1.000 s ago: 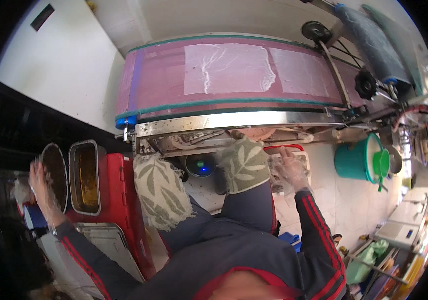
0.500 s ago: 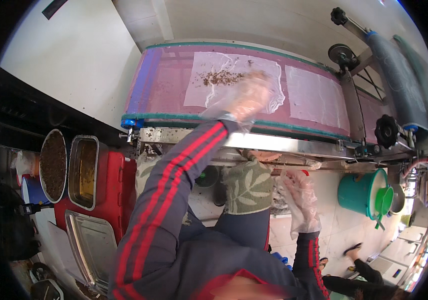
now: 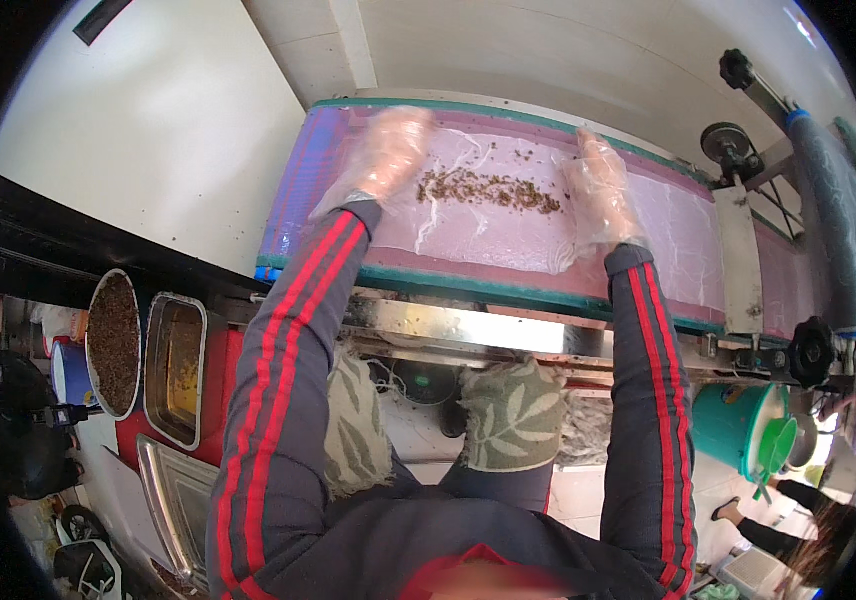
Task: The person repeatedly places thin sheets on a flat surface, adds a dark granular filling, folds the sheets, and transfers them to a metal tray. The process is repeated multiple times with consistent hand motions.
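Note:
A thin whitish translucent sheet (image 3: 488, 235) lies on the pink conveyor belt (image 3: 333, 215), with a strip of brown crumbly filling (image 3: 493, 190) across it. Both of my hands wear clear plastic gloves. At the sheet's far left corner is my left hand (image 3: 396, 155), bent down and blurred, so its fingers do not show clearly. My right hand (image 3: 600, 180) is at the far right corner, its fingers pressed together at the sheet's edge. A second translucent sheet (image 3: 678, 240) lies farther right, partly behind my right hand.
A metal frame with a roller (image 3: 833, 220) and black knobs stands at the right end of the belt. On my left are a bowl of brown filling (image 3: 114, 345), a metal pan with yellowish liquid (image 3: 176, 370) and a metal lid (image 3: 183, 490). A green bucket (image 3: 733, 430) stands low right.
My left hand has moved left, off the filling to the sheet's far left corner. My right hand has risen from beside my knee onto the belt. The filling now spreads farther right.

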### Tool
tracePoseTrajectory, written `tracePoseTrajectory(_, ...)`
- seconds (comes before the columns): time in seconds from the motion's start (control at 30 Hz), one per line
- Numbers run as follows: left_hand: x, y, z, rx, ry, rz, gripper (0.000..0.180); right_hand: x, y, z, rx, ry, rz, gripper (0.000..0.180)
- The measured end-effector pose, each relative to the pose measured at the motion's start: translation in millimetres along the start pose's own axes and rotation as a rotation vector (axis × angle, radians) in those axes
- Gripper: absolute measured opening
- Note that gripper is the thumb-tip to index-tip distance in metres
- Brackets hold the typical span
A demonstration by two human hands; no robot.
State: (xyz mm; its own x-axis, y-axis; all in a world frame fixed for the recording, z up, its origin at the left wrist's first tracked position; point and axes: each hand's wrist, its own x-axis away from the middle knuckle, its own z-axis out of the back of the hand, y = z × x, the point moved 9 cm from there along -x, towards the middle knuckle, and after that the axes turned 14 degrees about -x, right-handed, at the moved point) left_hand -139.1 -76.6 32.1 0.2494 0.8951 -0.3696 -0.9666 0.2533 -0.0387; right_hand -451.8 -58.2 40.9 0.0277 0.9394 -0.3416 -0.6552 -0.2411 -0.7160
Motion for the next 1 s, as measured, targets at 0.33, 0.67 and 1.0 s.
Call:
tracePoseTrajectory(0.33,19,32,12,0.041,-0.203,-0.175,0.041,8,-19,-36,0.246,-0.294,0.055,0.035)
tracePoseTrajectory(0.67,80,1,67,0.583,-0.258,0.141,0.028,61,-99,-12,-0.008,-0.280,0.177,0.034)
tracePoseTrajectory(1.0,138,13,88,0.507,-0.162,0.013,0.019,124,-110,-22,-0.202,-0.547,0.018,0.026)
